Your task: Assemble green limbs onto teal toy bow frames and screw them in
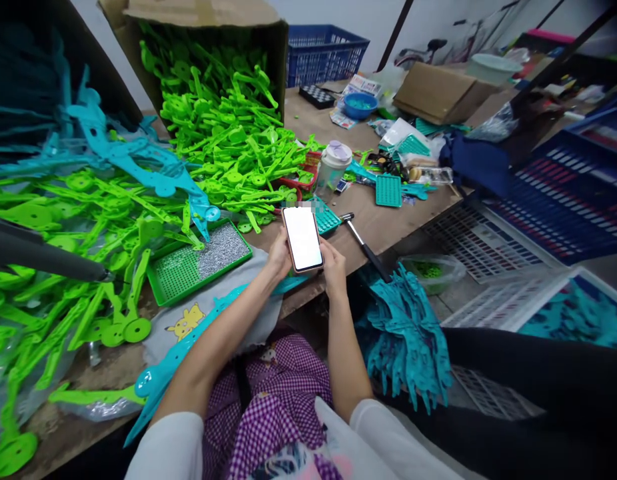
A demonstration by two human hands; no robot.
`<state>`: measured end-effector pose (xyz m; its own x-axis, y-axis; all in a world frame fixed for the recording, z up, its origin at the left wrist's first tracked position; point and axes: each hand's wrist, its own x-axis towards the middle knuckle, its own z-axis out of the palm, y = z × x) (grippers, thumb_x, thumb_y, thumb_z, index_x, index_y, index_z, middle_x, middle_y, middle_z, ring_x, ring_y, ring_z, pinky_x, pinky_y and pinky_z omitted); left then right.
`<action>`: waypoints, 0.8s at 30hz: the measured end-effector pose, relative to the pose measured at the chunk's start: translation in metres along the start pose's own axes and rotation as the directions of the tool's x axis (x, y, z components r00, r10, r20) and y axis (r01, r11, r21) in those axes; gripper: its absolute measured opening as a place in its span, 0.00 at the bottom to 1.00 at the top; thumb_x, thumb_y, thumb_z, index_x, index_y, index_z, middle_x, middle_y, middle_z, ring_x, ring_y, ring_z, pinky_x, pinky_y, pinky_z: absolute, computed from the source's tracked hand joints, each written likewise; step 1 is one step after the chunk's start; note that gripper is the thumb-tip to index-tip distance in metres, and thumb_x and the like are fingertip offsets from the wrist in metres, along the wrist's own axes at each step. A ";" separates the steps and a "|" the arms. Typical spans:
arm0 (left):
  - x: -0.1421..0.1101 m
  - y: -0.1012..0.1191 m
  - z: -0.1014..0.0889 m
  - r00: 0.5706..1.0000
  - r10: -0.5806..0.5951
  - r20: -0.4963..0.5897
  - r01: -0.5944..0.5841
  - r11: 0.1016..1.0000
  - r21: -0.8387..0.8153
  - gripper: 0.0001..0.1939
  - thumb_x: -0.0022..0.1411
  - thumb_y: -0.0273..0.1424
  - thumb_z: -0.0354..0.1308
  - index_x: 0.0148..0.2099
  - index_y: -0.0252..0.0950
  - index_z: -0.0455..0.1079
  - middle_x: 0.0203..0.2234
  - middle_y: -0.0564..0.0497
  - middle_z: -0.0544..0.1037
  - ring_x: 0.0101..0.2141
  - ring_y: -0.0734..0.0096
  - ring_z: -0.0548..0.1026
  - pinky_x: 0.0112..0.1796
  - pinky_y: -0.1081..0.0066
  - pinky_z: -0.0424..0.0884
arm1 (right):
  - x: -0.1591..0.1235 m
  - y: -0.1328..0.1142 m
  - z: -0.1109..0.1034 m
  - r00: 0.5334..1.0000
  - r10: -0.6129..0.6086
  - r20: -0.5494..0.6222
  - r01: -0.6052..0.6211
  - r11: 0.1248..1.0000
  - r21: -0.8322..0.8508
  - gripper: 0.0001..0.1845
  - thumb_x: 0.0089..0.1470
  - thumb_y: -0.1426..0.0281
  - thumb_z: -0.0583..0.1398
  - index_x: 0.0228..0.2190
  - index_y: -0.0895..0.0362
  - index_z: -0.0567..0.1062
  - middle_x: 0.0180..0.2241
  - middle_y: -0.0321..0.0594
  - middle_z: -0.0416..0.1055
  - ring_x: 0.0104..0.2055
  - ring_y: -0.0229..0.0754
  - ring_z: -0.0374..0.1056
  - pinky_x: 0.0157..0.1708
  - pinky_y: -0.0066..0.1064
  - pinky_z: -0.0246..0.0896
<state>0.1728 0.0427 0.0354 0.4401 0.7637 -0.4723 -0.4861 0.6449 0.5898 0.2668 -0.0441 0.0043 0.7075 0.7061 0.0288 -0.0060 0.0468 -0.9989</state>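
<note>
The left hand (280, 257) and right hand (333, 267) grip the phone (303, 239) from both sides, near the front edge of the desk (313, 121); a loosened grip could drop it. The hammer (362, 243) seems to overhang that edge, so a nudge could topple it.

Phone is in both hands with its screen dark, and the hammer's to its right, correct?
Not quite: in the head view, the phone has a lit white screen, not dark. The left hand and right hand do hold it; the hammer is to its right.
</note>
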 end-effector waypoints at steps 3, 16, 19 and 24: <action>0.004 0.008 -0.002 1.000 0.021 0.014 -0.021 0.999 0.024 0.21 0.75 0.40 0.47 0.56 0.32 0.73 0.41 0.45 0.85 0.45 0.60 0.82 0.52 0.62 0.76 | 0.007 0.001 0.007 1.000 0.007 0.003 -0.007 1.000 -0.011 0.27 0.51 0.55 0.60 0.45 0.60 0.82 0.47 0.47 0.81 0.47 0.51 0.76 0.47 0.44 0.73; 0.005 0.016 -0.014 0.998 -0.016 0.059 0.016 1.000 0.008 0.24 0.75 0.40 0.45 0.56 0.29 0.74 0.43 0.42 0.84 0.46 0.59 0.82 0.56 0.59 0.73 | 0.039 0.001 0.041 0.998 -0.060 -0.028 0.058 0.995 -0.077 0.28 0.46 0.49 0.64 0.37 0.61 0.78 0.37 0.48 0.80 0.38 0.47 0.74 0.41 0.39 0.71; 0.009 0.015 -0.013 0.998 -0.018 0.062 0.018 1.000 -0.008 0.23 0.75 0.40 0.45 0.56 0.29 0.74 0.42 0.42 0.84 0.45 0.59 0.82 0.56 0.60 0.73 | 0.048 0.002 0.040 0.997 -0.077 -0.018 0.075 0.990 -0.118 0.26 0.45 0.49 0.65 0.35 0.59 0.77 0.33 0.43 0.79 0.34 0.44 0.72 0.39 0.37 0.70; 0.013 0.014 -0.012 0.996 -0.027 0.085 0.029 0.999 -0.019 0.23 0.76 0.39 0.45 0.56 0.30 0.74 0.43 0.42 0.84 0.47 0.59 0.81 0.57 0.59 0.72 | 0.058 0.004 0.039 0.995 -0.097 -0.012 0.094 0.981 -0.167 0.25 0.44 0.48 0.66 0.31 0.57 0.75 0.29 0.38 0.76 0.31 0.41 0.68 0.39 0.36 0.68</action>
<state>0.1631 0.0618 0.0297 0.5159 0.7407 -0.4304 -0.4878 0.6670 0.5632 0.2800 0.0250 0.0040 0.7132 0.6897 0.1252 0.1785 -0.0059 -0.9839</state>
